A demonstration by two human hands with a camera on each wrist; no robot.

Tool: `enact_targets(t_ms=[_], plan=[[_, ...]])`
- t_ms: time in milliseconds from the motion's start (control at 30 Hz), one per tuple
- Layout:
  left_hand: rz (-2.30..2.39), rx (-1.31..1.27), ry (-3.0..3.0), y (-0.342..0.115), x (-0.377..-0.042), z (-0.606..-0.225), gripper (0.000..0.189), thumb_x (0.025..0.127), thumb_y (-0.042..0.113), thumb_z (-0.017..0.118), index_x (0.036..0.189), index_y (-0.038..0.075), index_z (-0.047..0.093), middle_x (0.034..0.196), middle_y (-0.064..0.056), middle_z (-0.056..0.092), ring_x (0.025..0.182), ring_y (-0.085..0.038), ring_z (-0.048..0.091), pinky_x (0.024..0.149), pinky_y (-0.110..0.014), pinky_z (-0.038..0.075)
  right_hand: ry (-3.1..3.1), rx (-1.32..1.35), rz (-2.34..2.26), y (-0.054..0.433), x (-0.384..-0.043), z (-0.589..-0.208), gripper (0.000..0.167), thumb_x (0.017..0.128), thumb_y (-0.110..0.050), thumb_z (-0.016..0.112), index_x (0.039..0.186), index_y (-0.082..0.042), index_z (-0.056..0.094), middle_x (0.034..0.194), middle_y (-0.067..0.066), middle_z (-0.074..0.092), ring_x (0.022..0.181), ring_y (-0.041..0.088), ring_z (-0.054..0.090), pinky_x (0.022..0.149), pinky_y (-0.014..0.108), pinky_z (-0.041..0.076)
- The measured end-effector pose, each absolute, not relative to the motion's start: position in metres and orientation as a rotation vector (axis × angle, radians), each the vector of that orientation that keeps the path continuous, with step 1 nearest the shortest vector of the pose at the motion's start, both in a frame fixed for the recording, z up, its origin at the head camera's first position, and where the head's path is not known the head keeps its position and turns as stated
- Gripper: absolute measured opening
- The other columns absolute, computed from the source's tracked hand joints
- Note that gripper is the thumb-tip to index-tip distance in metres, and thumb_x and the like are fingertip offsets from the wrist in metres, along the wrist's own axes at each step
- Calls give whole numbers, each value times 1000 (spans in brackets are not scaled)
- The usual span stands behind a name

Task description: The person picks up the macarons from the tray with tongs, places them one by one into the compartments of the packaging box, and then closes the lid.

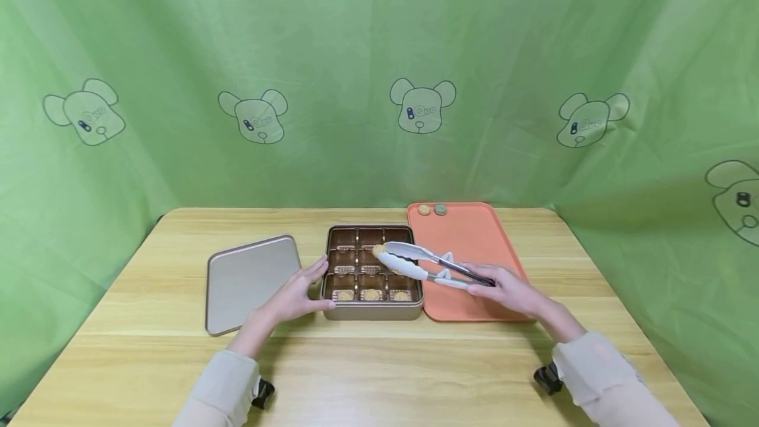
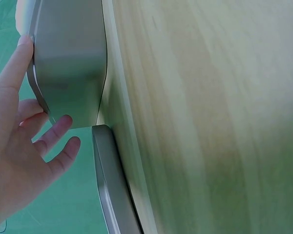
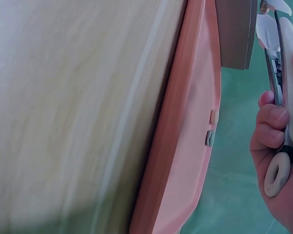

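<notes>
A square metal tin with a brown divided insert stands mid-table. My left hand rests its thumb and fingertips on the tin's left side, the fingers spread and nearly straight. In my right hand I grip metal tongs with white tips, reaching over the tin from the right. A small round tan cookie sits between the tips, above the compartments. Three similar cookies lie in the front row, one per compartment. The tongs hide part of the middle and right compartments.
An orange tray lies right of the tin, with a tan cookie and a green cookie at its far left corner. The flat metal lid lies on the left. A green curtain hangs behind the table.
</notes>
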State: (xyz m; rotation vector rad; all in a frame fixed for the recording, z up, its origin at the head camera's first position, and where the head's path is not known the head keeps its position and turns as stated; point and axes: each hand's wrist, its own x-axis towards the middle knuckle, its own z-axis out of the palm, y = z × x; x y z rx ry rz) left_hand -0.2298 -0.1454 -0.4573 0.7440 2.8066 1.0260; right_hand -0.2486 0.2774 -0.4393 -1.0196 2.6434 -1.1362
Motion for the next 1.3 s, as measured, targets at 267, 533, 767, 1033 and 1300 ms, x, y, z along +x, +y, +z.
enact_targets(t_ms=[267,533,767,1033,1300], plan=[[1033,730,2804,-145,-230,-458,90,74,39,71,140,-3,27,149,-14,17,132,-41,25,109,-54,18,2580,-801,-1255,282,-248,-439,67,83,-19,67,138,2,34,77,5,49,61,7,38,50,21,40],[1032,749,2805,-146,-230,-458,89,75,38,71,139,-5,26,149,-16,18,132,-41,25,108,-57,15,2615,-641,-1351,294,-253,-439,67,85,-18,64,138,6,31,69,7,44,52,4,35,41,20,37],[1034,751,2806,-146,-231,-458,90,75,39,71,139,-5,27,149,-17,18,132,-40,25,108,-58,15,2710,-513,-1252,305,-257,-438,66,88,-24,61,139,4,30,61,-1,36,46,5,31,40,21,35],[1025,757,2806,-147,-231,-458,90,75,40,71,139,-5,27,149,-17,18,132,-40,25,108,-58,15,2725,-394,-1196,321,-263,-446,66,90,-30,57,140,4,29,67,9,49,47,6,31,43,23,36],[1023,753,2806,-147,-231,-457,90,75,39,71,139,-4,27,149,-16,18,132,-40,24,108,-58,14,2825,-488,-1044,326,-268,-449,64,88,-25,60,135,10,34,83,27,61,59,14,46,52,22,41]])
